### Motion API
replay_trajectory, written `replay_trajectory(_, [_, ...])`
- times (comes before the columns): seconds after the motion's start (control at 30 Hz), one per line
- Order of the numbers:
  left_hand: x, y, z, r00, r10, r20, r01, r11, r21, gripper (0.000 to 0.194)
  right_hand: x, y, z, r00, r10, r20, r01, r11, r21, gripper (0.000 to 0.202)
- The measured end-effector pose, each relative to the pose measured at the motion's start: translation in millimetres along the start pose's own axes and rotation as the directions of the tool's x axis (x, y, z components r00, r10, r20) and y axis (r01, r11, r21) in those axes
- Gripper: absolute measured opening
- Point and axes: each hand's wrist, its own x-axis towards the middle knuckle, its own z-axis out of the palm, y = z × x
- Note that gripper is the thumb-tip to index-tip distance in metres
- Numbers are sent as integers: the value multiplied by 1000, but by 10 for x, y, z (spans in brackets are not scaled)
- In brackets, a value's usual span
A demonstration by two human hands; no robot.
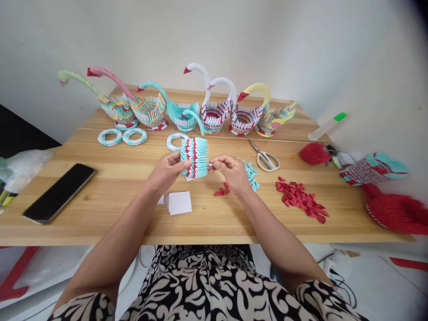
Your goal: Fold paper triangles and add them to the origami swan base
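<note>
A folded-paper piece with turquoise, white and red rows is held up over the middle of the table. My left hand grips its left side, thumb across the front. At its right edge, my right hand is pinched on a small pale piece touching the turquoise tips. Below my right hand lie a few red folded pieces, and turquoise pieces are partly hidden behind it. White paper cards lie below my left hand.
Several paper swans line the back of the wooden table. Paper rings and a phone are on the left. Scissors, a red pile and red paper models are on the right.
</note>
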Motion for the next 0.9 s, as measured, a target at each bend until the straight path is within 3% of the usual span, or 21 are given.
replay_trajectory(0.47, [14,-27,-33,1000,7,-11,-7,1000,24,40,-8,-4,5,1000,7,-14,-7,1000,-6,28])
replay_trajectory(0.7, [-4,-34,-28,999,44,-13,-42,990,132,39,-25,30,15,1000,18,-11,-18,997,-77,25])
replay_trajectory(0.9, [-11,-43,32,993,107,-58,-91,969,228,49,9,73,34,999,28,-38,-29,999,-29,33])
